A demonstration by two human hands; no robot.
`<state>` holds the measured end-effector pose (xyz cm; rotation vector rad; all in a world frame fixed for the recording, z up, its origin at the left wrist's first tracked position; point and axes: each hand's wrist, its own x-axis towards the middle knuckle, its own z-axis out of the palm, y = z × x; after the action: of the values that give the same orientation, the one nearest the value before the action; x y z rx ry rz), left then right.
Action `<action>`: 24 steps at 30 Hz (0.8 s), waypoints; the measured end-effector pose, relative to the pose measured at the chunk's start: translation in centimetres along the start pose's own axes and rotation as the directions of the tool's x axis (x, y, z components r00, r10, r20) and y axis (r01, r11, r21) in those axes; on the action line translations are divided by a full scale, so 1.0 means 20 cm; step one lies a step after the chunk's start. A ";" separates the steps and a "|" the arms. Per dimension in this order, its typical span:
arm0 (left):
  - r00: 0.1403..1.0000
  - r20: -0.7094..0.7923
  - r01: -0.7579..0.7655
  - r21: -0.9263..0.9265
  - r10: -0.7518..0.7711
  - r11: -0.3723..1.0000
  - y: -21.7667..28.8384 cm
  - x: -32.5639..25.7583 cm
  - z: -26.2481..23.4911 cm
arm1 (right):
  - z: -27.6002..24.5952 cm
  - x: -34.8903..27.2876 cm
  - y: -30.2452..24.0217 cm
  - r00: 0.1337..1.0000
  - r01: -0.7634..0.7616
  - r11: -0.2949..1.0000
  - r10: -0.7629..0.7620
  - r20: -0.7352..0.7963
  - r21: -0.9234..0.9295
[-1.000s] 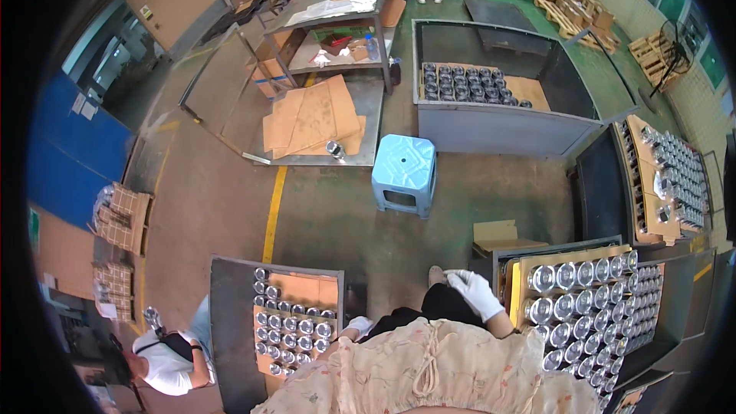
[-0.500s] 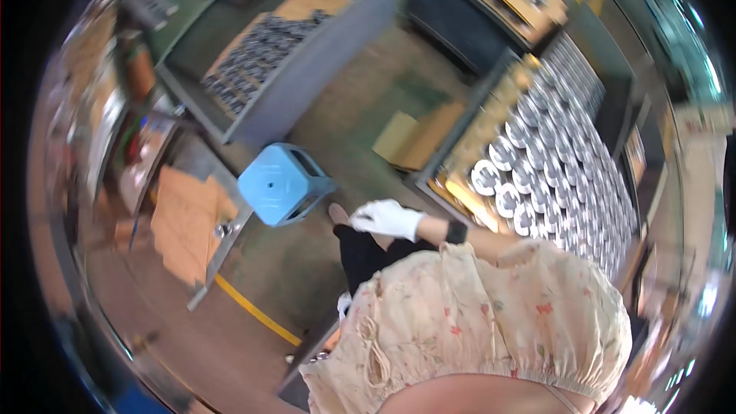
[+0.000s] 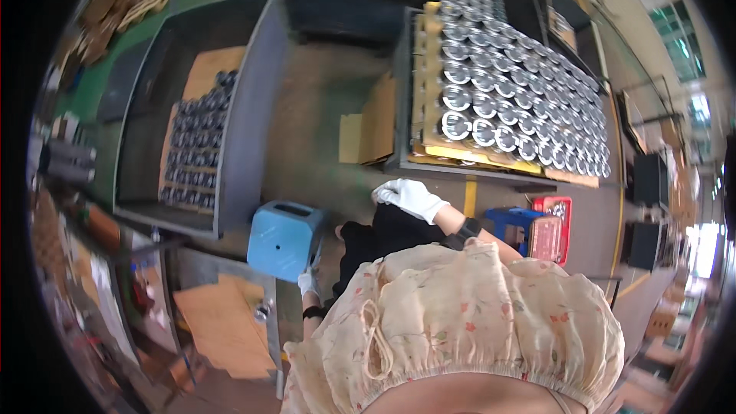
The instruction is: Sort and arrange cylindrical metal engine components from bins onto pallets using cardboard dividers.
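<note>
My right hand [image 3: 414, 198], in a white glove with a black band at the wrist, hangs over my dark-trousered legs. Its fingers are loosely bent and hold nothing that I can see. On the left, my gloved left hand [image 3: 308, 282] is low beside the near right corner of a light blue plastic stool [image 3: 282, 245]. Whether it touches the stool I cannot tell, and its fingers are too small to make out. Rows of shiny round metal parts [image 3: 506, 107] stand on a large raised bin at the right, in front of my right hand.
A grey metal bin [image 3: 249, 130] at the left holds dark parts on cardboard. Brown cardboard [image 3: 230, 330] and a small metal part lie on a table near left. A folded carton [image 3: 377, 119] stands against the right bin. A blue stool [image 3: 512, 224] and red crate [image 3: 563, 218] are at right.
My view has turned to the right, so the bins now stand straighter. My left hand has come into view beside the stool. The red crate and second blue stool now show.
</note>
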<state>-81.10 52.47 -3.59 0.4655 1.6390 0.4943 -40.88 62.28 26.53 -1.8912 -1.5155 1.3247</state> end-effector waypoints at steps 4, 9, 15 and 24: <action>0.990 0.113 0.083 0.040 -0.087 0.996 -0.12 0.16 -0.10 | 0.03 0.05 0.09 0.997 -0.074 0.987 0.069 -0.042 -0.141; 0.976 0.213 -0.174 0.682 0.034 0.711 0.03 0.19 -0.12 | 0.04 0.13 0.45 0.998 -0.044 0.959 0.027 -0.063 -0.281; 0.978 0.119 -0.207 0.466 0.171 0.860 0.60 -0.14 -0.11 | 0.09 -0.12 1.20 0.934 0.036 0.687 0.235 0.269 -0.726; 0.914 -0.405 0.141 0.242 -0.032 0.960 0.29 -0.55 -0.13 | 0.07 1.23 0.88 0.828 -0.419 0.902 0.426 0.365 -0.104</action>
<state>-82.30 50.93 8.87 0.5092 2.1278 0.3126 -32.98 78.04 1.87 -2.1607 -1.3087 1.9806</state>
